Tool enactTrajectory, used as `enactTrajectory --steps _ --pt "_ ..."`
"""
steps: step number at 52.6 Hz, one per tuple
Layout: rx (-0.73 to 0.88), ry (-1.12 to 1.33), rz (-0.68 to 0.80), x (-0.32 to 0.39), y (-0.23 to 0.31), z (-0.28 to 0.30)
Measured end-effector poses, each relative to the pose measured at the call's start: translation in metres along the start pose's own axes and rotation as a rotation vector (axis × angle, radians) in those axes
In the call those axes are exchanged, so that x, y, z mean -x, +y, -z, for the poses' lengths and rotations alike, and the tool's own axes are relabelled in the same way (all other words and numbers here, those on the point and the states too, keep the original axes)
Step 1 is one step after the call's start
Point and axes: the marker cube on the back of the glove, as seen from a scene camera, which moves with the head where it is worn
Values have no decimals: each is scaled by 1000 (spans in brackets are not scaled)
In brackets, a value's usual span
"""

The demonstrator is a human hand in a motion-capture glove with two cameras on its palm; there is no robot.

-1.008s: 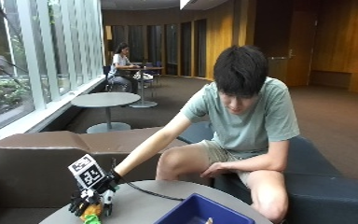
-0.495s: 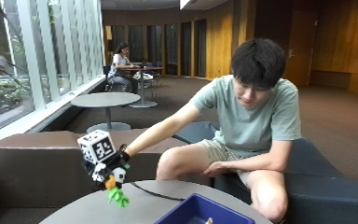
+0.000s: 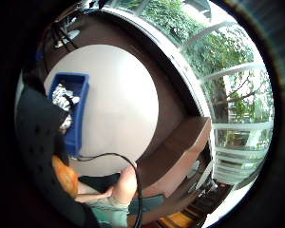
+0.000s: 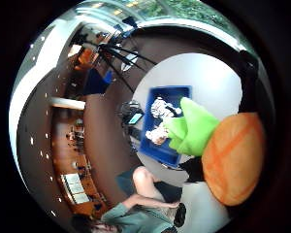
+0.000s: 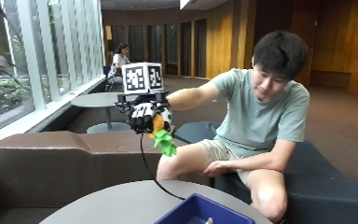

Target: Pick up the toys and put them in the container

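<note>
The carrot toy [image 5: 160, 133], orange with green cloth leaves hanging down, is off the worktop [image 5: 104, 205] and held in the air in the grip [image 5: 147, 116] of the gloved right hand, whose fingers curl round its orange body. It hangs high above the worktop and off to one side of the blue bin [image 5: 203, 215], which sits at the worktop's near edge and already holds a few pale toys [image 4: 161, 109]. In the thumb-side palm view the orange body fills the space close to the palm and the leaves point toward the bin. My guess is that the carry toward the bin is under way, with the drop not yet made. The main risk is letting go from this height or before the hand is over the bin: the toy could land on the worktop, or strike the rim and bounce out or off the edge. The dangling leaves could also snag on the rim. The outside view cuts off most of the bin, so its fill cannot be judged there. The toys inside are too small to identify, and the glove hides how the fingers meet the carrot.
</note>
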Motion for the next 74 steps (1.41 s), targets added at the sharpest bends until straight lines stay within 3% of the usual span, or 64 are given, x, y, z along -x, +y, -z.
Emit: enactTrajectory --steps 11,26,42,49,74 --pt "-35 -6 80 85 -12 -7" --pt "-39 -95 111 149 -22 -49" --pt "212 -34 77 173 -21 -91" --pt "411 -7 73 167 -15 -96" --pt "234 23 83 133 33 -24"
